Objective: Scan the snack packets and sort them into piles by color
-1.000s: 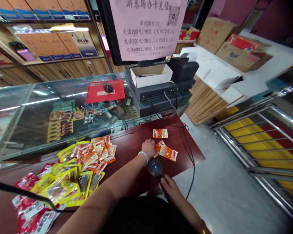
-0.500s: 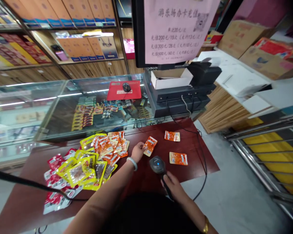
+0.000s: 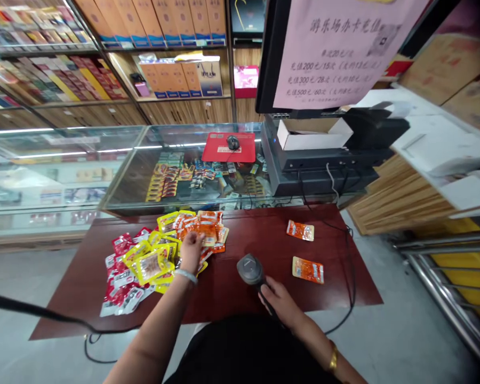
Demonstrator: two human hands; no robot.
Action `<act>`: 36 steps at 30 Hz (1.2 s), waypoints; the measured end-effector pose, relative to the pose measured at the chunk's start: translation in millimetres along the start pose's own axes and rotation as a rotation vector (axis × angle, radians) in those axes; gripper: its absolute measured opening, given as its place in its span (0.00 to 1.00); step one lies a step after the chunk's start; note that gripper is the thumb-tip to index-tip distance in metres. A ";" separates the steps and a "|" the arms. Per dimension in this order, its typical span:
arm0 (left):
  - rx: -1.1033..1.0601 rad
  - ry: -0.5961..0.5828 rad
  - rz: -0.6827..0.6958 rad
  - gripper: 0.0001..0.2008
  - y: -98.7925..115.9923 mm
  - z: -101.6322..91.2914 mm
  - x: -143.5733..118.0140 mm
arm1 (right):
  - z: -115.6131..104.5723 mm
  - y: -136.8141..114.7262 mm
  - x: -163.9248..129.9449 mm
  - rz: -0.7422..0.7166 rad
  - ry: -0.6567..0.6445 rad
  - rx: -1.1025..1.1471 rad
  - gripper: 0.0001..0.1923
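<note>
My left hand (image 3: 191, 249) rests on a pile of snack packets (image 3: 160, 256) at the left of the dark red table (image 3: 240, 304), its fingers closed on an orange packet (image 3: 206, 233) at the pile's top. The pile mixes orange, yellow and red packets. My right hand (image 3: 280, 302) grips the handle of a black barcode scanner (image 3: 249, 269), whose head points up over the table's middle. Two single orange packets (image 3: 300, 230) (image 3: 308, 270) lie flat to the right of the scanner, apart from each other.
Behind the table stands a glass display counter (image 3: 116, 160) with a red mouse pad (image 3: 246, 152) and mouse (image 3: 232, 142). A black till unit (image 3: 324, 165) with a white box (image 3: 312, 134) and a pink notice (image 3: 336, 48) is at back right. Black cables (image 3: 349, 256) trail off the table.
My left hand has carried an orange packet from the right side of the table leftward to the pile. Two packets stay on the right. The scanner hand has barely moved.
</note>
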State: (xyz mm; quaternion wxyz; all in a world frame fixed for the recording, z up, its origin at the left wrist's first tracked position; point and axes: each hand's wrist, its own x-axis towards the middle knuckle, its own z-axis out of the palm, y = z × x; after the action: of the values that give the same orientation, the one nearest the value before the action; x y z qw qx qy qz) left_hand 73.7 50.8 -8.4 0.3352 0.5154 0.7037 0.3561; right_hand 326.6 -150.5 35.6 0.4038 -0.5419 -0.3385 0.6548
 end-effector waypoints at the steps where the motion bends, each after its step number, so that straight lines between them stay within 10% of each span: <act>1: 0.058 0.108 0.004 0.19 1.8 -9.6 1.5 | -1.8 1.4 -1.0 -0.006 0.015 -0.004 0.26; 4: 0.354 0.397 0.089 0.29 12.7 -18.4 -2.6 | -9.5 5.2 -6.1 0.001 0.070 0.005 0.27; 6: 0.439 0.355 0.241 0.29 22.5 -3.3 -11.9 | -15.6 6.4 -11.1 0.020 0.117 0.022 0.28; 12: 0.337 -0.434 0.617 0.13 63.6 113.2 -59.7 | -34.2 13.7 -31.9 0.042 0.263 0.080 0.29; 17: 0.321 -1.046 0.631 0.10 106.3 207.5 -99.3 | -44.0 33.0 -50.5 0.069 0.382 0.157 0.32; 21: 0.551 -1.209 0.760 0.23 125.3 250.5 -125.0 | -46.0 40.7 -59.8 0.070 0.417 0.104 0.32; 27: 0.796 -1.126 0.972 0.26 122.9 266.5 -151.1 | -46.7 42.6 -64.1 0.056 0.430 -0.016 0.30; 36: 0.527 -1.153 0.514 0.11 90.9 225.2 -95.8 | -46.2 33.6 -49.2 0.076 0.371 -0.002 0.30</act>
State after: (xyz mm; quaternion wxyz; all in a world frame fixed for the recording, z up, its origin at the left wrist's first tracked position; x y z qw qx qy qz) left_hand 330.2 13.1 -38.8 0.4245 0.8378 0.3313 -0.0902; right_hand 370.9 -209.3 19.0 0.4337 -0.6662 -0.2383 0.5579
